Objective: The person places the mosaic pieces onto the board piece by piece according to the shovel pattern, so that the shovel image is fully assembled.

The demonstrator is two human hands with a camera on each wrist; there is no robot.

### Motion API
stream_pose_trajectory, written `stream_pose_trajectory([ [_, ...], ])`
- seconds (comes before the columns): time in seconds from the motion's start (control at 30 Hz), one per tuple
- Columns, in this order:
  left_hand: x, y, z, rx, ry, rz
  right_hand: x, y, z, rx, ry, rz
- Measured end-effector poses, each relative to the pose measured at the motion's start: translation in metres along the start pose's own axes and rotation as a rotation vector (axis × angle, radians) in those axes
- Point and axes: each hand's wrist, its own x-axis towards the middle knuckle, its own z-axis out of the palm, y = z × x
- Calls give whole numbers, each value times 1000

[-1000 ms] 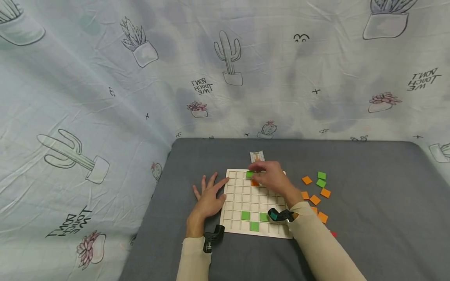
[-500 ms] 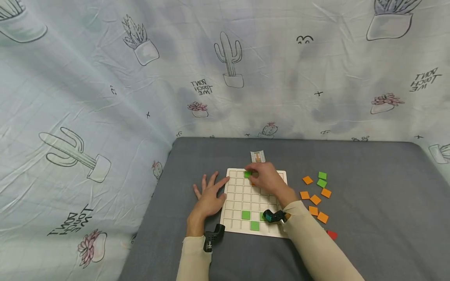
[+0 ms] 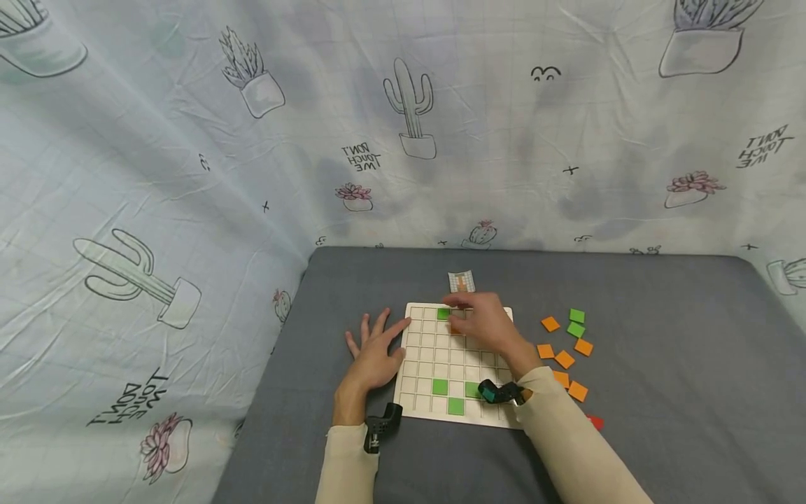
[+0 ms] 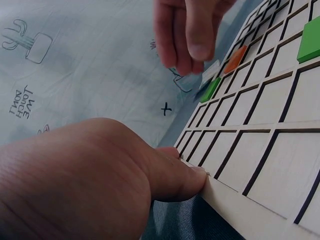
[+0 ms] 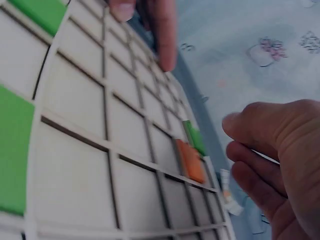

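Observation:
A pale wooden grid board (image 3: 425, 355) lies on the table. My left hand (image 3: 373, 360) rests at its left edge with fingers spread; in the left wrist view the thumb (image 4: 180, 177) touches the rim. Over the far part of the board hovers my right hand (image 3: 490, 323), with loosely bent fingers and nothing held, as the right wrist view shows. Just left of those fingers, a green square tile (image 3: 443, 313) sits in the far row. An orange tile (image 5: 191, 162) lies diagonally beside it, partly covered by the hand in the head view. Several green tiles (image 3: 456, 406) fill cells near the front.
Loose orange tiles (image 3: 564, 360) and green tiles (image 3: 576, 327) are scattered right of the board. A red tile (image 3: 595, 421) shows beside the right sleeve. Behind the board lies a small printed card (image 3: 462, 281). Cactus-print cloth (image 3: 504, 140) hangs beyond the grey table (image 3: 667, 336).
My right hand has set the green tile into a far-row cell, let it go and drawn back slightly to the right. The left hand has stayed at the board's edge.

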Motion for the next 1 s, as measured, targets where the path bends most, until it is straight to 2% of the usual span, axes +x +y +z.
stream_pose_trajectory([
  [0.1,0,-2,0,-5,0,5,-8,-3,-10,43,5,3],
  [0.33,-3,-1,-2,-9,-5,10,-37,-5,-41,49,21,23],
  [0.6,-4,-1,-1,-4,-1,11,-86,1,-79,46,95,90],
  [0.7,-6,0,-1,-7,2,8,-107,4,-92,15,136,109],
  [1.0,-10,1,2,10,7,-1,-162,25,-125,-8,256,96],
])
